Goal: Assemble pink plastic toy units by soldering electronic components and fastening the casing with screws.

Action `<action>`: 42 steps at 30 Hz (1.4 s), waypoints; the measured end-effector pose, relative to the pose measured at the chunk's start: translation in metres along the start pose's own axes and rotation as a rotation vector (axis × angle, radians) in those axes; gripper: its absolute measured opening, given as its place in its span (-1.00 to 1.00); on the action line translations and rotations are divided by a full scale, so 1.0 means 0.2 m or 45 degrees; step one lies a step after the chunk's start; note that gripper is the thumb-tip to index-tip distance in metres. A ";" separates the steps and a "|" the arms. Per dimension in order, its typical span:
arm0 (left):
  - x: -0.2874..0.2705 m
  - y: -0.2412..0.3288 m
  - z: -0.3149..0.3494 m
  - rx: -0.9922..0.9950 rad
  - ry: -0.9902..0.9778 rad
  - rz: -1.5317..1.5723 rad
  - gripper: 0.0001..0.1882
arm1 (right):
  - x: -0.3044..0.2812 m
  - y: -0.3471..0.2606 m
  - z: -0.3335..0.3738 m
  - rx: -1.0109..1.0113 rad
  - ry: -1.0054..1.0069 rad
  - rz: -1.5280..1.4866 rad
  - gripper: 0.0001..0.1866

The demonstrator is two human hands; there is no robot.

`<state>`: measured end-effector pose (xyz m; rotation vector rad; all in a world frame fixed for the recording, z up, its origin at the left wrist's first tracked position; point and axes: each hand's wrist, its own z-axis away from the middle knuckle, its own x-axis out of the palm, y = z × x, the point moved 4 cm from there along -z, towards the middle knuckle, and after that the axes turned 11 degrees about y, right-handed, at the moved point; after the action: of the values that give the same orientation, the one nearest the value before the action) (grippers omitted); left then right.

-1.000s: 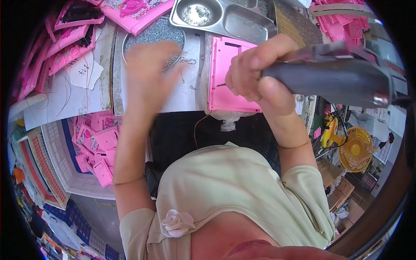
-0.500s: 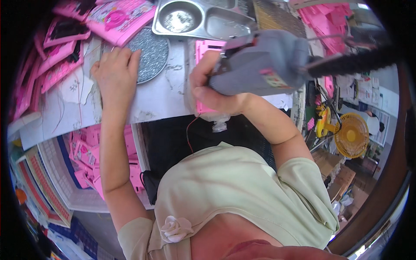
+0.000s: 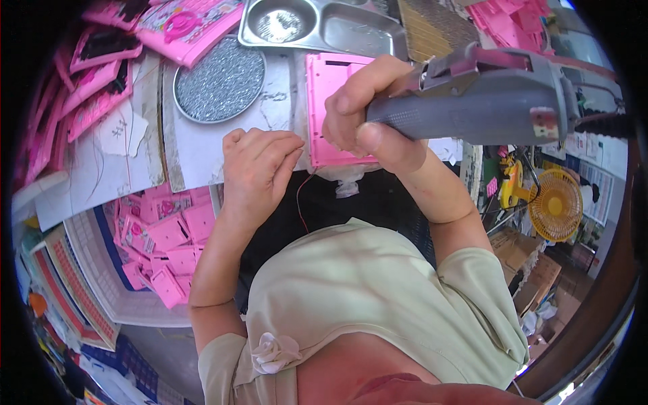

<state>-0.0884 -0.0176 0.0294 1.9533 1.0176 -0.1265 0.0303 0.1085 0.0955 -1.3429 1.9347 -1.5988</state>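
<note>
Right hand (image 3: 368, 115): clenching around the grey handle of an electric screwdriver (image 3: 472, 108), fingers wrapping over the top, thumb pressing underneath.
Left hand (image 3: 260, 165): curling loosely, fingertips touching the white work surface (image 3: 202, 145) just beside the pink plastic panel (image 3: 327, 108); gripping nothing that can be made out.
Screwdriver position: lying across the upper right of the view, body stretching away from the fist toward the right, above the panel.
Screwdriver axis: running roughly left to right, almost level; tip hiding behind the fist, so its direction cannot be told.
Panel: lying flat on the surface, long axis running away from the body, partly hiding under the right hand; thin red wire (image 3: 302, 199) trailing down from its near edge.
Round dish (image 3: 219, 81): sitting left of the panel, holding a heap of small silvery screws.
Steel tray (image 3: 324, 27): lying beyond the panel, one compartment holding a few small metal bits.
Crate (image 3: 165, 243): standing below the table edge on the left, holding many pink plastic parts.
</note>
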 end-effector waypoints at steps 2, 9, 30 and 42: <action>-0.01 -0.01 0.03 -0.027 -0.006 -0.005 -0.85 | 0.00 0.04 0.01 0.000 -0.035 0.011 -0.71; -0.01 -0.06 0.09 -0.034 -0.062 -0.003 -0.78 | 0.02 0.06 0.01 0.011 -0.241 0.557 -0.80; 0.04 0.05 0.01 0.137 -0.115 0.028 -0.70 | 0.08 -0.06 0.03 -0.075 -0.097 -0.106 -0.70; 0.09 0.03 -0.01 0.102 -0.311 -0.186 -0.60 | 0.10 0.04 0.19 -0.184 -0.260 0.470 -0.86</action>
<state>-0.0732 -0.0056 0.0265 1.8785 1.0035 -0.4820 0.0435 0.0687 0.0812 -1.0690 2.0545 -1.1250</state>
